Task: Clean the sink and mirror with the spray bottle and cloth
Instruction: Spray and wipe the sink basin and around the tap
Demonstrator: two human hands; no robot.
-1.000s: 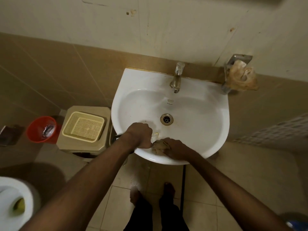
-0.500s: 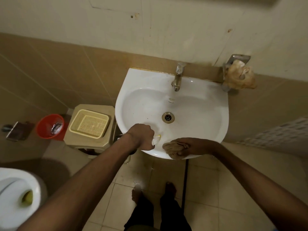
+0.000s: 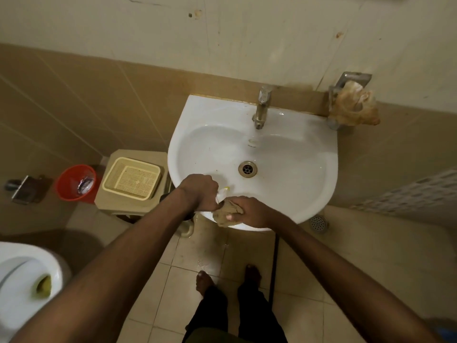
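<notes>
A white wall-mounted sink (image 3: 291, 134) with a metal tap (image 3: 261, 107) and a round drain (image 3: 247, 168) hangs below me. My left hand (image 3: 197, 191) is closed around the spray bottle, of which only the white nozzle with a yellow tip (image 3: 222, 192) shows, over the sink's front left rim. My right hand (image 3: 249, 212) presses a crumpled tan cloth (image 3: 223, 215) onto the front rim, right beside the left hand. No mirror is in view.
A metal wall holder with a crumpled tan bag (image 3: 353, 107) sits right of the tap. A beige stool with a basket (image 3: 132, 180), a red bin (image 3: 75, 183) and a toilet (image 3: 22, 285) stand to the left. My bare feet (image 3: 227, 278) are under the sink, beside a floor drain (image 3: 318, 222).
My right hand slid the cloth left along the front rim, back beside the left hand. The left hand with the spray bottle stayed over the front left rim.
</notes>
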